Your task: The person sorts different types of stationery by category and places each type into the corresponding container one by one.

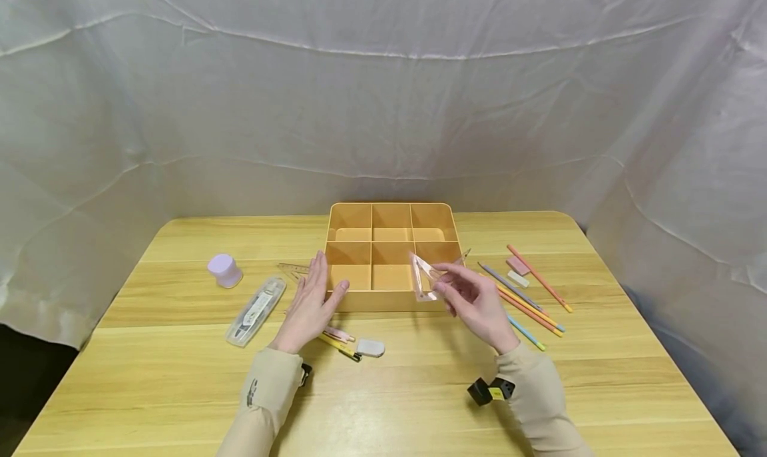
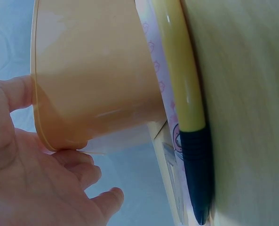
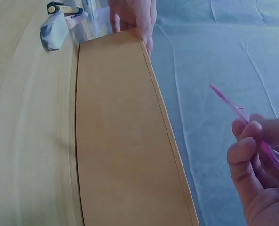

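Note:
My right hand pinches a clear pinkish set square between thumb and fingers, holding it up over the front right of an orange six-compartment box. In the right wrist view the set square appears nearly edge-on, above the level of the box rim. My left hand rests against the box's front left corner with its fingers extended. Its thumb touches the rim in the left wrist view, and the other fingers lie along the side. Another clear ruler is partly hidden behind the left hand.
A yellow pen, a pink patterned pen and a whitish eraser lie before the box. Leftward are a clear pen case and a lilac container. Several coloured pencils, a pink eraser and a white eraser lie right.

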A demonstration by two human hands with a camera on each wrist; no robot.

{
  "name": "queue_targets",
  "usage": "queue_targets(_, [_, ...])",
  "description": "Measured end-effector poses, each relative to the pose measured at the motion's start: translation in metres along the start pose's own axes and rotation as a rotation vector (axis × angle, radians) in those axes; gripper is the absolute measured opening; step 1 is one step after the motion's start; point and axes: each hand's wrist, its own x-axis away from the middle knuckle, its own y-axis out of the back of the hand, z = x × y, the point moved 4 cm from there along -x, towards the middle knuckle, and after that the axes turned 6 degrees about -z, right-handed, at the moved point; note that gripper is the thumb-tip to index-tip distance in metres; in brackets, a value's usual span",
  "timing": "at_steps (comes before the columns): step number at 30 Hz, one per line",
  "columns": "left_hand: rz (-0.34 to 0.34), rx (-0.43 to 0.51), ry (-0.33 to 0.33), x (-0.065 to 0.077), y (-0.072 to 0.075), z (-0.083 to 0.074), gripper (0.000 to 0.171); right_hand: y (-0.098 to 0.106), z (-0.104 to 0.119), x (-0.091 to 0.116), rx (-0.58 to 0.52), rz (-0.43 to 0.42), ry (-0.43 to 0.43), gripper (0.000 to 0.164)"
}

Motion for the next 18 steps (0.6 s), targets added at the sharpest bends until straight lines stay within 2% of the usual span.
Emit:
queue_targets(5, [0.001, 0.001, 0.001, 0.0, 0.0, 0.0, 0.081, 0.003, 0.0, -0.001, -0.049, -0.117, 0.006, 0.022])
queue_targets(9, [0.003, 0.002, 0.002, 0.0, 0.0, 0.0, 0.081, 0.007, -0.001, -0.002, -0.14, -0.218, 0.008, 0.016])
queue_targets(13, [0.001, 0.002, 0.001, 0.0, 0.0, 0.0, 0.08, 0.011, -0.001, -0.002, -0.214, -0.288, 0.016, 0.017])
queue_targets(18, [-0.001, 0.005, 0.0, 0.0, 0.0, 0.0, 0.08, 0.016, -0.002, -0.002, -0.184, -0.347, 0.006, 0.021])
